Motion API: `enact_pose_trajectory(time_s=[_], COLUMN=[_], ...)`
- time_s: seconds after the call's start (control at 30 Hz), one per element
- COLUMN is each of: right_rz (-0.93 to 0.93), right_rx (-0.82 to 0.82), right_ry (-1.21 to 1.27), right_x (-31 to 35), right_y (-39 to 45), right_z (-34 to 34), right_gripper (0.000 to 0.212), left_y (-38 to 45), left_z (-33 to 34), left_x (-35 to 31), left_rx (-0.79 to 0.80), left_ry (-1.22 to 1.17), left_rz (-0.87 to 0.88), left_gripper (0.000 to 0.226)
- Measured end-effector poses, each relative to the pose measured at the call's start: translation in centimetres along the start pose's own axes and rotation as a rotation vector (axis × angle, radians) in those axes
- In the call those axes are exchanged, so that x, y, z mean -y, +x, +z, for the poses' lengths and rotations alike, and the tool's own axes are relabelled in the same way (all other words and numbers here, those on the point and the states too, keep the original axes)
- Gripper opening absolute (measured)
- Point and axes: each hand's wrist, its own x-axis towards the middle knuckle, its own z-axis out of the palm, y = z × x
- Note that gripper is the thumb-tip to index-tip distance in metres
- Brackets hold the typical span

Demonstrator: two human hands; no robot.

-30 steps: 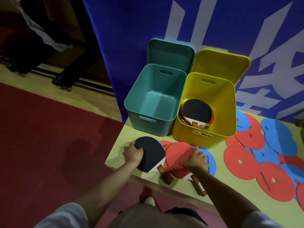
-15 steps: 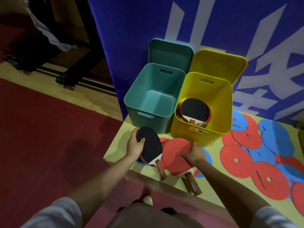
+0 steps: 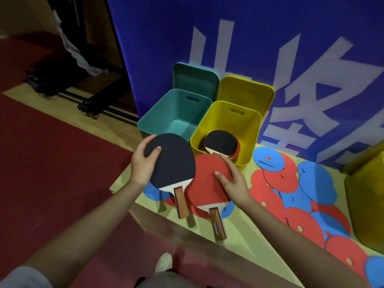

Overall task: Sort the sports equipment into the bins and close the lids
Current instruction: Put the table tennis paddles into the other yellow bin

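Teal bin (image 3: 166, 121) and teal lid (image 3: 195, 80); yellow bin (image 3: 249, 129) and yellow lid (image 3: 245, 90). Black-faced paddle (image 3: 170, 161) and red-faced paddle (image 3: 205, 183), both with brown wood handles; another black paddle (image 3: 220, 142) inside the yellow bin. Red and blue discs (image 3: 291, 196) on pale yellow table (image 3: 245, 235), blue banner (image 3: 249, 38) with white lettering, dark red floor (image 3: 52, 173).

Blue banner (image 3: 270, 38) with white lettering stands beyond the hands. Red floor mat (image 3: 52, 173) left of them. Dark wheeled stand (image 3: 87, 100) far left. White shoe (image 3: 164, 262) below them.

Two bins (image 3: 176, 113) side by side, paddles (image 3: 221, 143) in right bin (image 3: 245, 125), discs (image 3: 291, 196) right
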Motion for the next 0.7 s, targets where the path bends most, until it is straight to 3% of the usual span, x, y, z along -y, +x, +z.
enact_pose_trajectory(time_s=[0.43,0.7], right_rz=[0.199,0.327], right_rx=[-0.567,-0.673], right_ry=[0.284,0.396], right_x=[-0.6,-1.4], right_y=[1.2,6.6], right_z=[-12.7,-15.0], right_gripper=[0.050,0.052], left_y=[5.9,12.9], left_z=[14.1,19.4], left_x=[-7.8,-6.6], left_rx=[0.213,0.301], left_ry=[-0.033,0.008], left_rz=[0.170,0.161], left_gripper=[0.036,0.034])
